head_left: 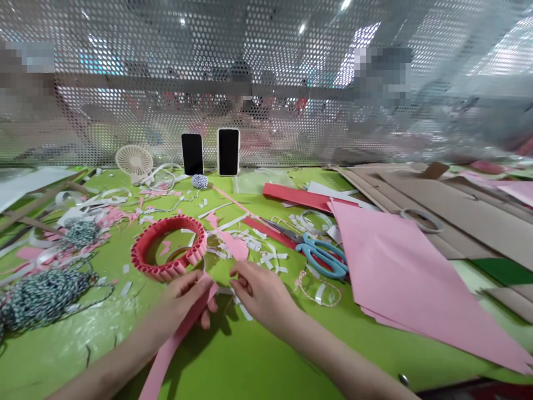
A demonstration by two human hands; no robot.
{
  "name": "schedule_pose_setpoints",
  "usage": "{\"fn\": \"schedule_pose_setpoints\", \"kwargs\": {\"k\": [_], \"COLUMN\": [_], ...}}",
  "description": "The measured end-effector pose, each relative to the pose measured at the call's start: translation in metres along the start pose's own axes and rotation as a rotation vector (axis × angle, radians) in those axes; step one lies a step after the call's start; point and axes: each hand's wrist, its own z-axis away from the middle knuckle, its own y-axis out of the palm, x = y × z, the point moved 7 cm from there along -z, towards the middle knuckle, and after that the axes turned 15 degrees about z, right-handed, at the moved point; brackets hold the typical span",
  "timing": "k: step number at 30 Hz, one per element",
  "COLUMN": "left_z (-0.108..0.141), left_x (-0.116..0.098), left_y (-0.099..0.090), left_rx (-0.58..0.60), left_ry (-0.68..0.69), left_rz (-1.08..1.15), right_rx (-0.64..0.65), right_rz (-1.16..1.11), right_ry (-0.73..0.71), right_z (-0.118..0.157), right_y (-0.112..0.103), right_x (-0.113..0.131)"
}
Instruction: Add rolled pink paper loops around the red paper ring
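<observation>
My left hand [189,297] pinches the upper end of a long pink paper strip [169,350], which slopes down toward the table's front edge. Just to its right, my right hand [264,291] is held with fingers curled and thumb close to the forefinger; anything between them is too small to make out. Beyond my left hand lies a red ring of small rolled paper tubes [144,261]. A cut pink paper piece [235,245] rests past my right hand, among white scraps. Blue-handled scissors [322,253] lie to the right, blades pointing away left.
Stacked pink sheets [400,278] and cardboard [466,205] cover the right side. At left lie bundles of green-and-white cord [45,294] and paper scraps. Two phones [229,151] and a small fan [134,160] stand by a perforated metal screen [275,111]. A red strip [300,195] lies farther back.
</observation>
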Motion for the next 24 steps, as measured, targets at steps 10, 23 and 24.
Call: {"fn": "schedule_pose_setpoints", "kwargs": {"k": [10, 23, 24], "left_z": [0.002, 0.013, 0.013], "left_x": [0.006, 0.001, 0.002], "left_y": [0.006, 0.014, 0.014], "left_rx": [0.060, 0.085, 0.089], "left_ry": [-0.084, -0.026, -0.040], "left_rz": [0.158, -0.118, -0.132], "right_rx": [-0.133, 0.357, 0.393], "right_rz": [-0.084, -0.804, -0.817], "right_ry": [-0.333, 0.161, 0.152], "right_z": [0.010, 0.008, 0.009], "right_y": [-0.003, 0.028, 0.031], "right_x": [0.025, 0.006, 0.006]}}
